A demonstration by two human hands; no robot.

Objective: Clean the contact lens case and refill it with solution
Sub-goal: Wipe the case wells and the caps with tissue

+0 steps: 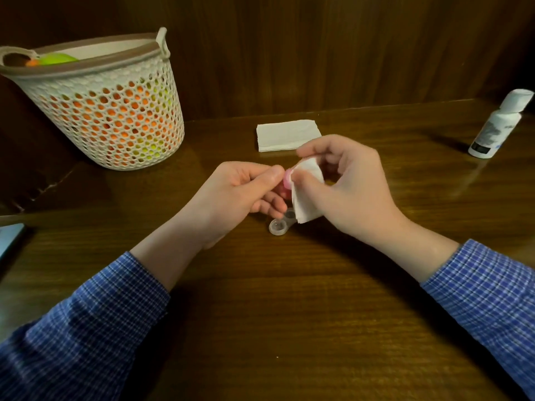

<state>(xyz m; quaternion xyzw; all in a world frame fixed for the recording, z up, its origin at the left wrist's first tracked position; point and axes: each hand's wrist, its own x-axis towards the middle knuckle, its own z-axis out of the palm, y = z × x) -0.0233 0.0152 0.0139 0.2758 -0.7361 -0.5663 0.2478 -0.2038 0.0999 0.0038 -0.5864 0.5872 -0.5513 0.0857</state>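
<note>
Pink cap [285, 180] wiped with a tissue [307, 195] above the open case [282, 224].

The left hand [240, 192] pinches the cap between thumb and fingertips; the right hand [347, 186] pinches the tissue against it, fingers curled. The clear case lies on the table [289, 314] just below both hands, its far well partly hidden by the tissue. Beyond lie a folded napkin [288, 136], a bottle [499, 124] far right and a basket [110, 111] far left.

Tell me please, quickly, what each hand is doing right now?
Left hand: closed, pinching a pink cap.
Right hand: closed, pinching a tissue against that cap.
</note>
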